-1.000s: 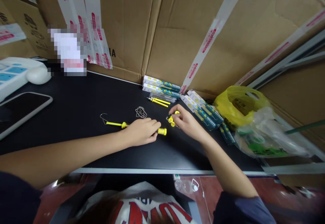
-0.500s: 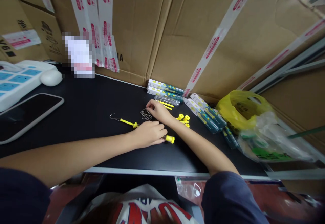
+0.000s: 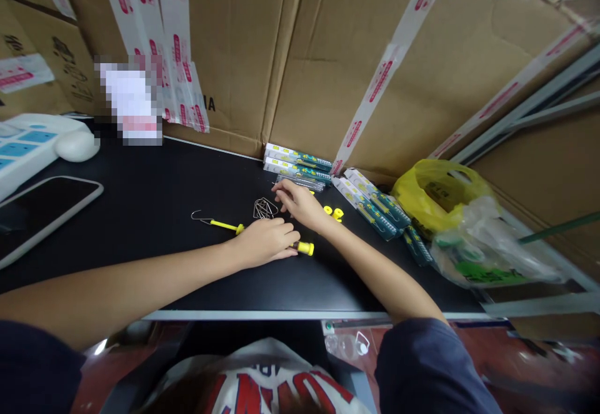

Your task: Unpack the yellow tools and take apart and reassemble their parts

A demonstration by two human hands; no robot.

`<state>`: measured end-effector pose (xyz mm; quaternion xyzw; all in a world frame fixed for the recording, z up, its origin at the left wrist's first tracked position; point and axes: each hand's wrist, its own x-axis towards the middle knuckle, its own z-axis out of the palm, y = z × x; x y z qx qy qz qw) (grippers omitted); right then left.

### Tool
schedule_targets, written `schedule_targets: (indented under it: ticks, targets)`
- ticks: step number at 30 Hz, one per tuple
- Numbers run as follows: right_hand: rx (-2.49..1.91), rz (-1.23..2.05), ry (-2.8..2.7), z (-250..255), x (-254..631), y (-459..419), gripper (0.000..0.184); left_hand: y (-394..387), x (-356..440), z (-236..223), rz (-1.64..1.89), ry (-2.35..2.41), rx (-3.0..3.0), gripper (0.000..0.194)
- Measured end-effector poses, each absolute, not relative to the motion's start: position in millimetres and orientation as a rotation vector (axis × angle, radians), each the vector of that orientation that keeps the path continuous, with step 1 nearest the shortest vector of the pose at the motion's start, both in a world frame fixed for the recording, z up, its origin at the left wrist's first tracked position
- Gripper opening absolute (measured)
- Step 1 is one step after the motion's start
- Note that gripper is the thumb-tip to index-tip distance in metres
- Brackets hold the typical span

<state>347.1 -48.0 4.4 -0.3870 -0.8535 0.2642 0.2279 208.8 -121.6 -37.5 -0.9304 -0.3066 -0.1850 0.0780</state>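
Observation:
My left hand is closed around a spring scale lying along the black tabletop. The scale's yellow end cap sticks out to the right of the fingers, its yellow rod and wire hook to the left. The middle of the scale is hidden under my palm. Just beyond, my right hand hovers with fingers slightly bent and apart, nothing visible in them. Beside its fingertips lies a small heap of metal wire hooks. Yellow caps sit behind the right wrist, partly hidden by it.
Printed boxes and clear tubes lie at the back against cardboard. More boxes fan out at right, next to a yellow plastic bag and a clear bag. A phone and a power strip are at left.
My right hand has gone from the yellow caps to the wire hooks on the left, then shifted slightly off them, its fingers loosening. My left hand keeps its grip on the spring scale.

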Motion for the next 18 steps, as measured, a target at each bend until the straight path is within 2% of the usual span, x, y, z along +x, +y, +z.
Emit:
schedule_targets:
  ticks: [6,9,13,18]
  targets:
    - [-0.949,0.916,-2.273,9.9,394.4,-78.8,0.029,-117.9,206.4,-36.0,-0.593,-0.952,-2.754,0.022]
    - [-0.904,0.884,-2.279,3.7,421.6,-92.3,0.025,-117.0,205.8,-36.0,-0.614,-0.981,-2.764,0.024]
    - [-0.882,0.778,-2.346,-7.2,437.9,-101.0,0.041,-117.5,205.2,-35.9,-0.648,-1.021,-2.777,0.025]
    - [-0.874,0.629,-2.403,-13.8,435.1,-101.7,0.029,-118.3,204.1,-35.1,-0.677,-1.056,-2.767,0.026]
